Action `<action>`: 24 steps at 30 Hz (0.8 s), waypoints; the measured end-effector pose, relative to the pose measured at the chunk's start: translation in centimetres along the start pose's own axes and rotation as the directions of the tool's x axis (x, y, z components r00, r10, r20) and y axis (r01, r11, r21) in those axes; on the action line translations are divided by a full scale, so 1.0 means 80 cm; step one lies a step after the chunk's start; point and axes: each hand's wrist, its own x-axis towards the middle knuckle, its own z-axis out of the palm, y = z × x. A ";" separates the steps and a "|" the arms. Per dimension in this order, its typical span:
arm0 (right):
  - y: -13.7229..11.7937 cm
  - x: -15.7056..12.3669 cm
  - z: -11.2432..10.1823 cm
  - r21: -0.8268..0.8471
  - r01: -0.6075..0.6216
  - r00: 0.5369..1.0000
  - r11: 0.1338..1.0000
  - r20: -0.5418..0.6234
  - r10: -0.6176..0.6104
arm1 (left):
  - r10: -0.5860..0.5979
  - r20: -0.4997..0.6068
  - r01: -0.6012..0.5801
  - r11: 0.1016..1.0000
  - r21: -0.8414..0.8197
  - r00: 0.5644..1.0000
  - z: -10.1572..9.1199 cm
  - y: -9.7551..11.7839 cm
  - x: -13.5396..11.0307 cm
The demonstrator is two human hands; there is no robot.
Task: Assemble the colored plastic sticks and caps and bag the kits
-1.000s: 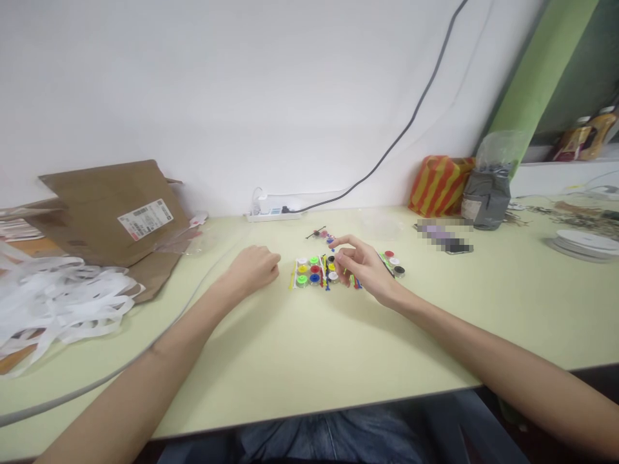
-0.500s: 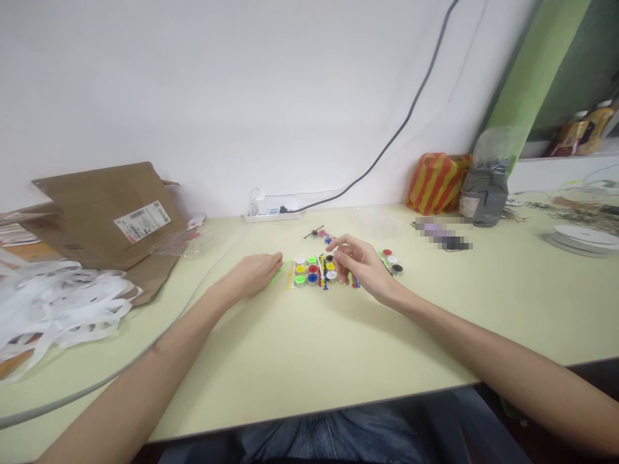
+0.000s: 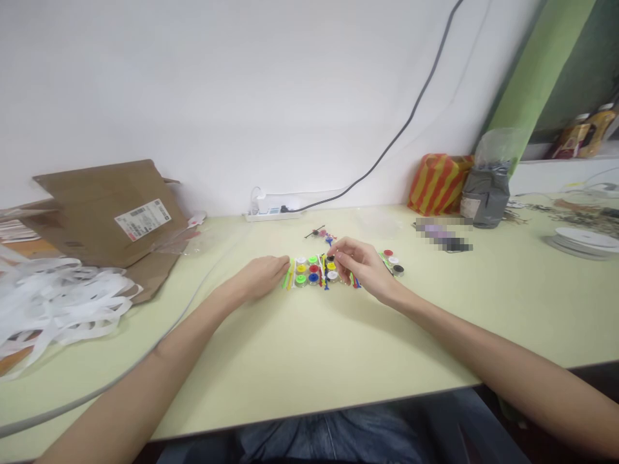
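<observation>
A cluster of small round coloured pots (image 3: 309, 270) lies in rows on the pale green table (image 3: 309, 348), with thin coloured sticks beside them. My left hand (image 3: 264, 276) rests at the cluster's left edge, fingers curled round a green stick (image 3: 286, 278). My right hand (image 3: 360, 263) hovers over the right side of the rows, thumb and forefinger pinched at a black pot (image 3: 331, 259). Three more pots (image 3: 393, 261), red, white and black, sit just right of that hand.
Flattened brown cardboard (image 3: 106, 212) and a heap of white strips (image 3: 58, 303) fill the left. A white power strip (image 3: 271, 209) with a grey cable lies by the wall. A striped bag (image 3: 438, 183), a grey pouch (image 3: 486, 190) and a wire spool (image 3: 585, 241) stand right.
My left hand has slid right, from apart from the pots to their left edge, and a green stick now shows at its fingertips. My right hand has lowered slightly onto the black pot.
</observation>
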 end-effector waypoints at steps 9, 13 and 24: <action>0.032 0.055 -0.056 -0.326 0.025 0.995 0.945 -0.087 -0.056 | 0.003 -0.057 -0.005 0.999 -0.042 0.998 0.002 0.006 -0.005; 0.056 0.114 -0.071 -0.712 -0.085 0.995 0.697 -0.030 0.091 | -0.005 -0.112 0.003 1.000 -0.018 0.994 0.008 -0.001 -0.005; 0.083 0.143 -0.051 -0.880 -0.121 0.992 0.459 -0.088 0.092 | -0.020 -0.205 0.025 0.999 0.023 0.979 -0.002 0.015 -0.006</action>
